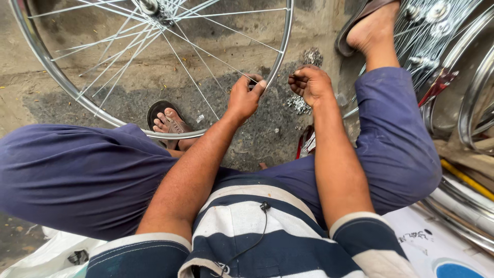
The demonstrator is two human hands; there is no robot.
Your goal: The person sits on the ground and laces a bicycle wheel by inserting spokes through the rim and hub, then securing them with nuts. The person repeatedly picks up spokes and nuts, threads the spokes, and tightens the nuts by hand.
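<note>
Sitting on a concrete floor (154, 77), a person in blue trousers and a striped shirt works on a bicycle wheel (154, 67) that rests in front of their knees. At the wheel's near rim (280, 51), the left hand (246, 97) pinches a spoke end (250, 80) between thumb and fingertips. Just right of the rim, the right hand (310, 82) is curled with fingers pressed together on something small; what it is cannot be told. Below that hand lies a small heap of metal nipples (298, 104). Many spokes already run from hub (150, 6) to rim, so lacing looks well along, though gaps suggest spokes remain. More rims (478, 98) are stacked far right of the wheel.
</note>
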